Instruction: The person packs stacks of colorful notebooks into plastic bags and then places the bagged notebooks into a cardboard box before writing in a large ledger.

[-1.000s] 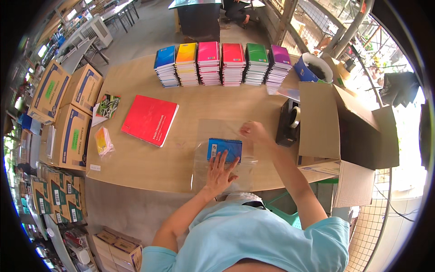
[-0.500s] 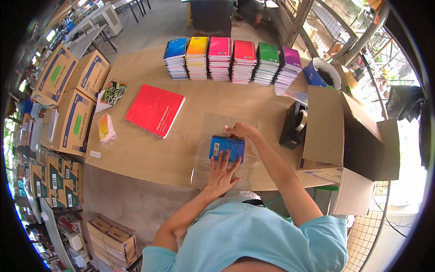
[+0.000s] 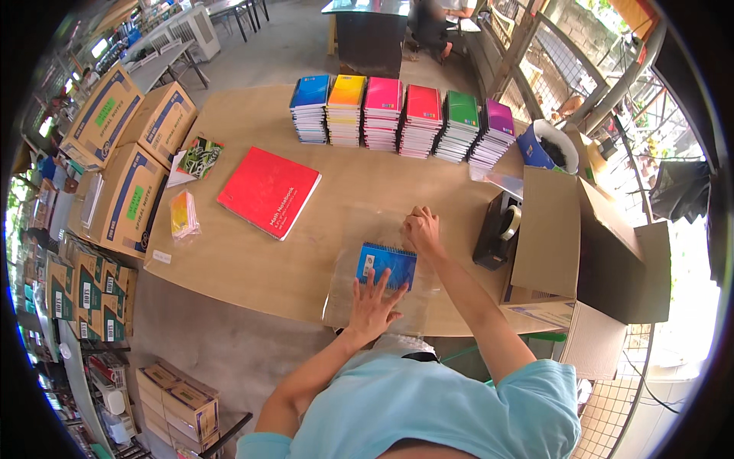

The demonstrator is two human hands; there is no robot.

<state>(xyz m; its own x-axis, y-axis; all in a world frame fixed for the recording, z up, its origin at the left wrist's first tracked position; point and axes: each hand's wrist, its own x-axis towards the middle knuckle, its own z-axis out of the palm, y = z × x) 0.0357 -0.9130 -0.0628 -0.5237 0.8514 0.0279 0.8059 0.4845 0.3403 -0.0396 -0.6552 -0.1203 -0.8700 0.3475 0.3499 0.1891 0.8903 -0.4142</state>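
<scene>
A small blue spiral notebook (image 3: pixel 391 260) lies on the table near its front edge, wire binding on the far side. Clear plastic (image 3: pixel 340 294), perhaps a bag, spreads flat around it; whether the notebook is inside or on top I cannot tell. My left hand (image 3: pixel 372 312) rests with fingers spread, its fingertips pressing on the notebook's near part. Just beyond the notebook's far right corner, my right hand (image 3: pixel 422 229) has its fingers curled closed at the plastic's far right edge, seemingly pinching it; the fingertips are partly hidden.
Stacks of coloured spiral notebooks (image 3: pixel 420 126) line the table's far side. A large red notebook (image 3: pixel 269 191) and small wrapped notepads (image 3: pixel 183 216) lie left. On the right are a black tape dispenser (image 3: pixel 495 233), an open carton (image 3: pixel 547 229) and a blue-white tub (image 3: pixel 547 145). Cartons (image 3: pixel 126 203) stand left.
My right hand has moved right along the plastic's far edge, and its fingers have curled closed. My left hand stays on the notebook. The whole view has shifted slightly.
</scene>
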